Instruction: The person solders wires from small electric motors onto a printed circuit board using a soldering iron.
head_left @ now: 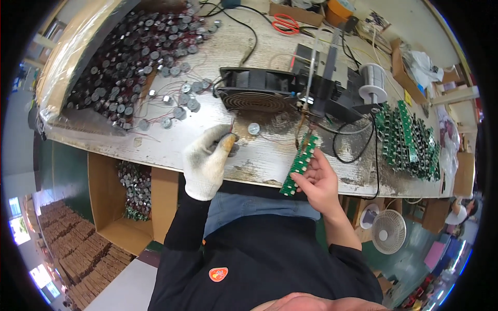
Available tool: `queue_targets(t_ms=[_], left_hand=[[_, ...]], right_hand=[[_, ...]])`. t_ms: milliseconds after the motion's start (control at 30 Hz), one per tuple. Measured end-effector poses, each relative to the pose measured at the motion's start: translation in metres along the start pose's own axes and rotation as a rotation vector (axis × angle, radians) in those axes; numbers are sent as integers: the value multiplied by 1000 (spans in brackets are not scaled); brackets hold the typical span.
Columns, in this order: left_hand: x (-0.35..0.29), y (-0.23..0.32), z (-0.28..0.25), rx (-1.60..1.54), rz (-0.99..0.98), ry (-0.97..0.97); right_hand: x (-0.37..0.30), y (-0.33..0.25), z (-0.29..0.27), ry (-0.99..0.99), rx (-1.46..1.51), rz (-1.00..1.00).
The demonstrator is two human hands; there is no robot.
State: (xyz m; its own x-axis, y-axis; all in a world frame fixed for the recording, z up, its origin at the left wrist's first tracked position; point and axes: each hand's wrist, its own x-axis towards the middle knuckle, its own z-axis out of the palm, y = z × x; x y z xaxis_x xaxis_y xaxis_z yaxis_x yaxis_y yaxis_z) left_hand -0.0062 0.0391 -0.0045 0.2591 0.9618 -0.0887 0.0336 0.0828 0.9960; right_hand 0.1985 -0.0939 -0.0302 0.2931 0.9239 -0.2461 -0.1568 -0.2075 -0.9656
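Note:
My right hand [322, 181], bare, grips a long green circuit board strip [298, 168] with small pale parts along it, thumb on top. The strip's far end lies beneath the tip of a soldering stand [324, 88]. My left hand [207, 160] wears a white glove with stained fingertips, and its thumb and fingers are pinched together. Thin dark red wires [232, 123] stick up from the pinch; whatever else is inside is hidden. Between my hands and farther off lies a small round silver motor [253, 128], its red wire running right toward the board.
A black box fan [259, 90] stands behind the motor. Heaped motors [124, 67] fill the left back. At right are a solder spool [372, 80], stacked green boards [407, 137] and a black cable [374, 155]. Red-handled scissors [285, 24] lie behind. A cardboard box [166, 199] sits below left.

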Motion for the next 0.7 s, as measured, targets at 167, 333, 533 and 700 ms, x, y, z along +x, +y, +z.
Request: queue_targets(t_ms=[167,333,533,700], left_hand=[[-19,-2,26,25,-62,-126],[-25,-7,46,261,63,-238],[-22,-9,58,177,-88,-320],[-19,1,63,-23,-305,-317]], right_hand=[[1,-1,-2,-15,29,-18],[-1,-10,-4,-55,129,44],[-5,-9,1,-89,148,63],[-6,-8,0,-102,116,41]])
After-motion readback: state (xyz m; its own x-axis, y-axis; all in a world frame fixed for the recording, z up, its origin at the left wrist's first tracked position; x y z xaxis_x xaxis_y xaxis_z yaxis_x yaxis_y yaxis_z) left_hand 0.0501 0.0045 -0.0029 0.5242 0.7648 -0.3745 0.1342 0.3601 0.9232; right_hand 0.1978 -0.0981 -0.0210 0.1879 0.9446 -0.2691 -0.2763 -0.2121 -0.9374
